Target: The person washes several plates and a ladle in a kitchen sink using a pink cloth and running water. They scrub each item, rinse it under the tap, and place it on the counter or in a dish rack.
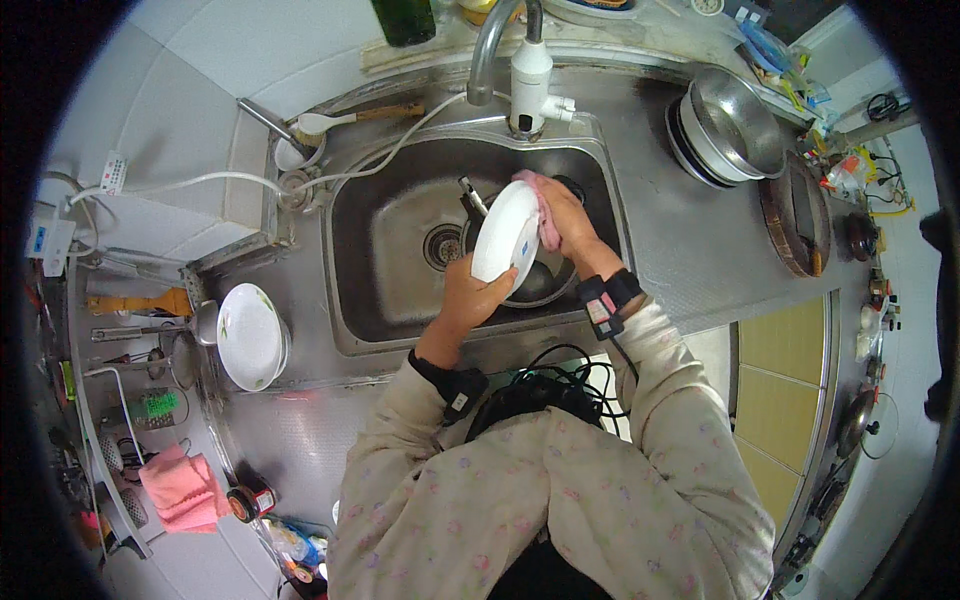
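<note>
Over the sink basin (390, 225), my left hand (474, 295) grips the lower left edge of a white plate (501, 236), which is tilted with its underside towards me. A small blue mark shows on that underside. My right hand (568, 217) presses a pink cloth (546, 214) against the plate's upper right rim. Beneath the plate a round metal pan (536, 289) rests in the basin, partly hidden by the plate and my hands. Its handle (472, 195) points up and left. The drain strainer (444, 246) lies left of the plate.
A curved faucet (480, 75) with a white body hangs over the basin's back edge. Stacked white dishes (251, 337) stand on the left counter. Metal bowls (731, 124) and a round wooden board (796, 214) are at the right. A white cable (405, 142) crosses the basin's back left corner.
</note>
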`<act>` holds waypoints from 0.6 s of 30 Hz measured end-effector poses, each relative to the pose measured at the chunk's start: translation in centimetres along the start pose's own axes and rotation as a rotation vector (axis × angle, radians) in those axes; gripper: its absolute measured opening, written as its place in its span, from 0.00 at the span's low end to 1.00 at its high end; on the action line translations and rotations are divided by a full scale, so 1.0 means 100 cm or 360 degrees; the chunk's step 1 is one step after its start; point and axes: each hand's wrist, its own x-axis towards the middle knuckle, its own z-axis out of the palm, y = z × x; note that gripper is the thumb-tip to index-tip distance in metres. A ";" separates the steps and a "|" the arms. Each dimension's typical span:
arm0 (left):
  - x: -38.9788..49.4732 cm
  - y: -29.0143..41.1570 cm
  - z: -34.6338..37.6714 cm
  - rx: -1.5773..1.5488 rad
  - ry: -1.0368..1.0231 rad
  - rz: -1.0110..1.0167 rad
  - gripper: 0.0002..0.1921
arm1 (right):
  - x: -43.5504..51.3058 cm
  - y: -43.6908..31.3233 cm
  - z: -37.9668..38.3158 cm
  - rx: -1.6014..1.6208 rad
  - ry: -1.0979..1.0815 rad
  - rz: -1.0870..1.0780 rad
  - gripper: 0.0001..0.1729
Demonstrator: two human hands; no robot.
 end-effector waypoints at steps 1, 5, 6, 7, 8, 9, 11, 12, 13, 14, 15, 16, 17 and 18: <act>0.001 0.003 0.002 -0.0011 0.0049 -0.0049 0.15 | -0.003 0.007 -0.004 0.0169 -0.0073 0.0205 0.22; 0.013 0.004 0.010 -0.0135 0.0316 0.0034 0.16 | -0.015 0.041 -0.016 0.0633 -0.0090 0.0578 0.29; 0.015 0.002 0.011 -0.0146 0.0320 0.0014 0.17 | -0.015 0.049 -0.018 0.0716 -0.0065 0.0513 0.28; 0.017 0.000 0.010 -0.0155 0.0339 -0.0011 0.18 | -0.012 0.053 -0.021 0.0826 -0.0015 0.0506 0.27; 0.020 -0.002 0.008 -0.0454 0.0294 0.0032 0.21 | -0.007 0.054 -0.024 0.0760 -0.0075 0.0281 0.26; 0.021 -0.005 0.005 -0.0757 0.0263 0.0058 0.23 | -0.001 0.053 -0.028 0.0718 -0.0101 0.0126 0.24; 0.024 -0.008 -0.004 -0.1197 0.0080 -0.0095 0.28 | 0.005 0.050 -0.036 0.0632 -0.0120 -0.0212 0.22; 0.026 -0.009 -0.011 -0.1336 -0.0058 -0.0264 0.29 | 0.006 0.045 -0.040 0.0465 -0.0096 -0.0191 0.20; 0.029 -0.009 -0.017 -0.1493 -0.0158 -0.0401 0.32 | 0.006 0.044 -0.040 0.0287 -0.0074 -0.0253 0.20; 0.031 -0.009 -0.022 -0.1177 -0.0308 -0.0444 0.30 | 0.005 0.040 -0.041 0.0104 0.0068 -0.0300 0.19; 0.031 -0.009 -0.026 -0.1056 -0.0411 -0.0449 0.31 | 0.002 0.036 -0.039 -0.0085 0.0207 -0.0305 0.19; 0.032 -0.008 -0.030 -0.0962 -0.0477 -0.0409 0.31 | 0.000 0.031 -0.036 -0.0107 0.0199 -0.0393 0.17; 0.032 -0.008 -0.032 -0.0897 -0.0546 -0.0320 0.32 | -0.001 0.025 -0.030 -0.0369 0.0122 -0.0620 0.16; 0.032 -0.008 -0.033 -0.0946 -0.0522 -0.0331 0.26 | -0.003 0.017 -0.023 -0.0628 0.0028 -0.0839 0.16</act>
